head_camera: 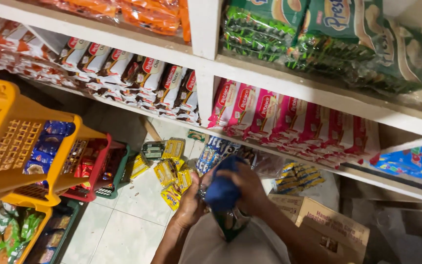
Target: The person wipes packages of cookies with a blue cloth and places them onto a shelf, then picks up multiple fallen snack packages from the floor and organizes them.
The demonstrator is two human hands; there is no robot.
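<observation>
Both hands (221,193) around blue packet (222,188)

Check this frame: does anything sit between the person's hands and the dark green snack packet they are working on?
Yes. A blue cloth is bunched over the top of the dark green packet. The right hand presses on the cloth from the side, and the left hand grips beside it at the packet's edge. Only the packet's lower part shows.

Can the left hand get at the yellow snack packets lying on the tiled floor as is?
Probably not right away: the left hand grips a dark snack pack together with the right hand, which presses a blue cloth on it. The yellow snack packets lie uncovered just beyond it.
</observation>
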